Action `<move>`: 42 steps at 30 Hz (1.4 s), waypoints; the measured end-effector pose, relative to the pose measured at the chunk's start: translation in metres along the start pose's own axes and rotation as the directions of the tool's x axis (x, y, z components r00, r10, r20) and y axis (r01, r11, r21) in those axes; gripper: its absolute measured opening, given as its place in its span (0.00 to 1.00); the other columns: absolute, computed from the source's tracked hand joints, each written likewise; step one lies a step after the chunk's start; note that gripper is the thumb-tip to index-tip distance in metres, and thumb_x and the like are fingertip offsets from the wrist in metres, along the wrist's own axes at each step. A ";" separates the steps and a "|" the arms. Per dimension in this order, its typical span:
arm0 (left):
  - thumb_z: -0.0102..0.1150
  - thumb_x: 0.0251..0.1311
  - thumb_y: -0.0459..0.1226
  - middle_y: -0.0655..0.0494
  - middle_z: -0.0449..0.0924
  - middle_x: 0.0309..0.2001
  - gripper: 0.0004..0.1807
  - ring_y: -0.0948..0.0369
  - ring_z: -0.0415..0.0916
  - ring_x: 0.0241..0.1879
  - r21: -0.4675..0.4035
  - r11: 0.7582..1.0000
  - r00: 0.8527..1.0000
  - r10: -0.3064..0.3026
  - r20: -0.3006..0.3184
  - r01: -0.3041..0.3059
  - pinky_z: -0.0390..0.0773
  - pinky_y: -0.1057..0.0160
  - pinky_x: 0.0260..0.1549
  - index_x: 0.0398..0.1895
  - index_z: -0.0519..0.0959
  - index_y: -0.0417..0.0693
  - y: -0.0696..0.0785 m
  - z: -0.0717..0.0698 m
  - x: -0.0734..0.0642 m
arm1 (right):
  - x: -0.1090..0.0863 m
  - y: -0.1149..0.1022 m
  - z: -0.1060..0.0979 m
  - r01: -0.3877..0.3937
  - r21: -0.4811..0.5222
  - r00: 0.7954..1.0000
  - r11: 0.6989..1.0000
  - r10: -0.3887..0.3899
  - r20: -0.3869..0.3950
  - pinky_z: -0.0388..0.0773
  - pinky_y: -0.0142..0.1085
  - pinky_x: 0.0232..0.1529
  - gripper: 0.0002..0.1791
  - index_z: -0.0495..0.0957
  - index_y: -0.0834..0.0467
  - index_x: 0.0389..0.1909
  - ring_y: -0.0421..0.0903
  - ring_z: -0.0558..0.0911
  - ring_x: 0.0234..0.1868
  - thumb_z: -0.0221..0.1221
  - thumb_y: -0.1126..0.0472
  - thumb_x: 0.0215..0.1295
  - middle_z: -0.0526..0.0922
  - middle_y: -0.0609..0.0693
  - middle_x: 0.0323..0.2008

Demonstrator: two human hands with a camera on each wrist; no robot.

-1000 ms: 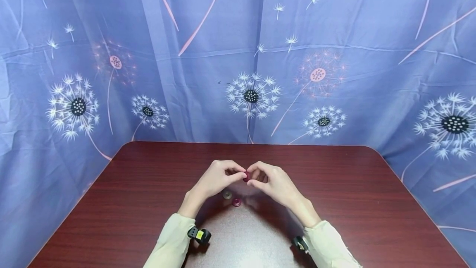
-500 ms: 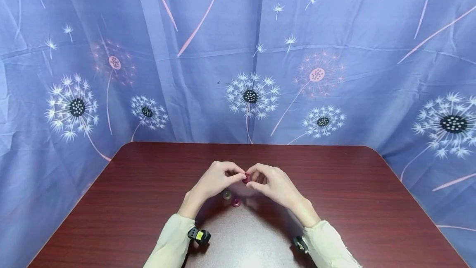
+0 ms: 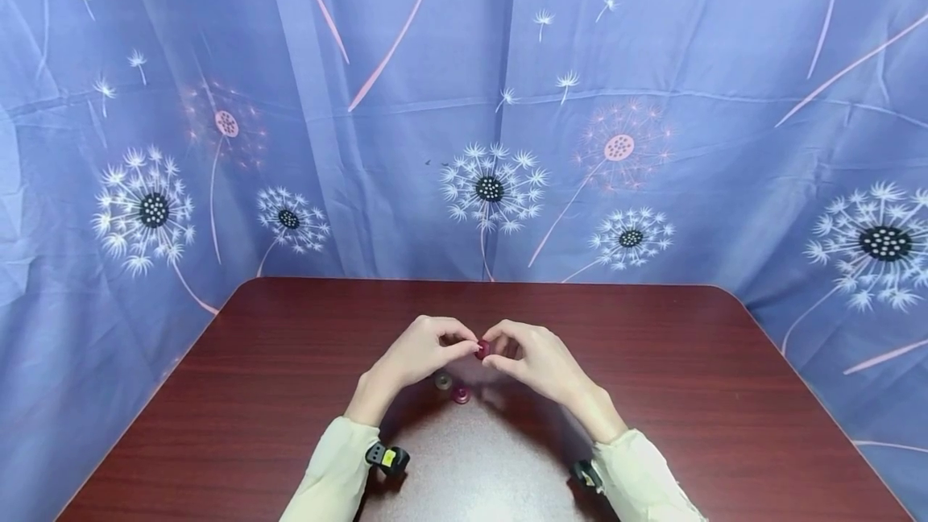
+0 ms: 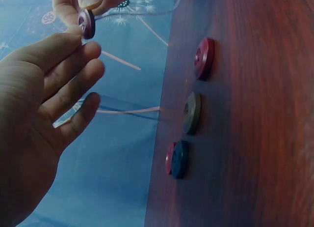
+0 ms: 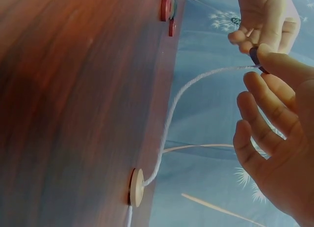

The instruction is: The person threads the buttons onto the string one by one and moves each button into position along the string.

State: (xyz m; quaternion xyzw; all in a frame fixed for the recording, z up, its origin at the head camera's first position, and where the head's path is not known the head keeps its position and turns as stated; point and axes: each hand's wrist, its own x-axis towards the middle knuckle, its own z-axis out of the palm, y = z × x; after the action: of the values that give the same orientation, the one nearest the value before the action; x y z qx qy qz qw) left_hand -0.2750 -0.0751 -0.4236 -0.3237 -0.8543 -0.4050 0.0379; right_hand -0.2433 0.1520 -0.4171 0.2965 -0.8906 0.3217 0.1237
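A dark red button [image 3: 483, 350] is held up between the hands, above the table. My right hand [image 3: 540, 357] pinches it between thumb and forefinger, the other fingers spread in the right wrist view. A white cord [image 5: 169, 114] runs up to this button from a pale wooden button [image 5: 138, 187] strung lower down. My left hand [image 3: 424, 351] pinches at the button's other face, where a small pale cord tip [image 4: 83, 26] shows; its fingertips partly hide it. Below, an olive button [image 3: 443, 381] and a red button [image 3: 461, 395] lie on the table.
The left wrist view shows a blue button [image 4: 180, 159] in front of another red button [image 4: 169, 158]. The dark red-brown table [image 3: 290, 393] ends at a blue dandelion-print curtain [image 3: 406, 184]. A wrist camera [image 3: 391, 459] sits at the left cuff.
Both hands stay almost in place. The left fingertips have shifted slightly off the held button, so more of it shows, with a pale tip at its left side.
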 end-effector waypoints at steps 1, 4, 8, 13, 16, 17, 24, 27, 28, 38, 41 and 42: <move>0.67 0.61 0.46 0.73 0.83 0.29 0.03 0.72 0.76 0.31 0.010 1.000 1.000 0.006 0.007 -0.006 0.77 0.70 0.33 0.35 0.87 0.61 -0.001 -0.001 0.000 | 0.000 0.000 0.000 -0.003 -0.004 1.000 1.000 0.003 0.003 0.76 0.29 0.30 0.12 0.81 0.46 0.42 0.29 0.76 0.25 0.70 0.54 0.59 0.80 0.33 0.25; 0.65 0.63 0.45 0.71 0.83 0.29 0.03 0.72 0.75 0.31 0.037 0.999 0.999 0.024 0.034 -0.025 0.76 0.70 0.34 0.36 0.86 0.60 -0.002 -0.002 -0.001 | 0.000 0.001 -0.001 -0.015 -0.010 1.000 1.000 0.015 0.018 0.74 0.28 0.30 0.12 0.81 0.45 0.43 0.29 0.75 0.24 0.70 0.53 0.59 0.78 0.32 0.23; 0.63 0.65 0.46 0.65 0.84 0.30 0.04 0.72 0.75 0.29 0.038 0.999 0.997 0.030 0.071 -0.033 0.76 0.70 0.33 0.37 0.85 0.59 -0.004 -0.004 0.000 | 0.000 0.002 -0.002 -0.037 -0.010 0.998 0.999 0.037 0.042 0.72 0.28 0.28 0.12 0.81 0.44 0.43 0.29 0.74 0.22 0.69 0.53 0.59 0.77 0.33 0.22; 0.62 0.66 0.44 0.59 0.85 0.30 0.03 0.71 0.75 0.27 0.038 0.999 0.996 0.021 0.090 -0.024 0.76 0.70 0.30 0.37 0.84 0.59 -0.005 -0.006 -0.001 | -0.001 0.003 -0.004 -0.067 -0.014 0.996 0.998 0.067 0.061 0.72 0.28 0.27 0.12 0.82 0.44 0.43 0.30 0.73 0.21 0.69 0.53 0.59 0.76 0.33 0.21; 0.62 0.66 0.44 0.57 0.85 0.30 0.03 0.70 0.75 0.27 0.039 0.999 0.995 0.012 0.096 -0.016 0.76 0.69 0.30 0.37 0.83 0.59 -0.004 -0.007 -0.001 | -0.002 0.005 -0.005 -0.078 -0.018 0.995 0.997 0.079 0.069 0.72 0.29 0.27 0.12 0.82 0.44 0.44 0.30 0.73 0.21 0.69 0.52 0.59 0.77 0.33 0.22; 0.62 0.66 0.44 0.57 0.85 0.30 0.03 0.70 0.75 0.28 0.039 0.999 0.995 0.010 0.095 -0.014 0.76 0.69 0.31 0.37 0.84 0.60 -0.004 -0.007 -0.001 | -0.002 0.005 -0.005 -0.080 -0.019 0.994 0.997 0.081 0.072 0.72 0.29 0.27 0.12 0.82 0.44 0.44 0.30 0.73 0.21 0.69 0.52 0.59 0.77 0.33 0.22; 0.63 0.65 0.46 0.57 0.85 0.30 0.03 0.70 0.74 0.29 0.047 0.999 0.997 -0.002 0.081 -0.002 0.74 0.68 0.32 0.35 0.83 0.62 -0.005 -0.009 -0.002 | -0.003 0.011 -0.008 -0.101 -0.023 0.991 0.995 0.103 0.087 0.71 0.29 0.27 0.12 0.82 0.42 0.44 0.31 0.73 0.20 0.69 0.51 0.59 0.76 0.33 0.22; 0.64 0.64 0.47 0.60 0.85 0.29 0.03 0.70 0.74 0.28 0.055 0.998 0.997 -0.011 0.075 0.007 0.74 0.68 0.32 0.35 0.83 0.64 -0.006 -0.009 -0.002 | -0.003 0.013 -0.009 -0.116 -0.014 0.988 0.993 0.117 0.102 0.71 0.30 0.27 0.13 0.82 0.42 0.45 0.31 0.73 0.20 0.69 0.51 0.59 0.77 0.34 0.22; 0.64 0.64 0.48 0.62 0.84 0.29 0.03 0.71 0.74 0.29 0.057 0.998 0.997 -0.016 0.073 0.012 0.75 0.68 0.32 0.35 0.83 0.64 -0.007 -0.008 -0.003 | -0.003 0.013 -0.010 -0.119 -0.015 0.987 0.993 0.120 0.107 0.71 0.30 0.27 0.13 0.82 0.42 0.45 0.31 0.73 0.20 0.69 0.51 0.59 0.77 0.34 0.22; 0.64 0.63 0.50 0.76 0.80 0.27 0.04 0.72 0.75 0.31 0.074 0.997 0.999 -0.024 0.046 0.021 0.76 0.68 0.36 0.34 0.83 0.65 -0.009 -0.007 -0.003 | -0.004 0.022 -0.014 -0.133 -0.005 0.978 0.991 0.132 0.161 0.70 0.30 0.26 0.11 0.83 0.41 0.43 0.32 0.71 0.21 0.69 0.51 0.59 0.75 0.35 0.20; 0.65 0.62 0.50 0.78 0.79 0.28 0.03 0.72 0.74 0.30 0.084 0.996 0.999 -0.022 0.038 0.019 0.76 0.68 0.34 0.33 0.83 0.67 -0.008 -0.007 -0.002 | -0.005 0.026 -0.015 -0.137 0.007 0.975 0.991 0.133 0.179 0.70 0.30 0.27 0.11 0.84 0.42 0.43 0.32 0.72 0.22 0.69 0.52 0.59 0.76 0.35 0.20; 0.65 0.62 0.50 0.78 0.79 0.28 0.03 0.71 0.74 0.30 0.088 0.996 0.999 -0.021 0.035 0.018 0.76 0.68 0.33 0.33 0.83 0.67 -0.008 -0.007 -0.002 | -0.005 0.027 -0.016 -0.142 0.008 0.973 0.990 0.138 0.187 0.70 0.30 0.27 0.11 0.84 0.42 0.43 0.32 0.72 0.22 0.69 0.52 0.59 0.77 0.35 0.21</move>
State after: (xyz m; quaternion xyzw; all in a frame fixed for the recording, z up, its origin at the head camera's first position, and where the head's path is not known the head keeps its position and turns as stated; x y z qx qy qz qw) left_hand -0.2793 -0.0849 -0.4244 -0.3206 -0.8748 -0.3617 0.0326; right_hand -0.2551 0.1809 -0.4202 0.2629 -0.9135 0.3102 0.0136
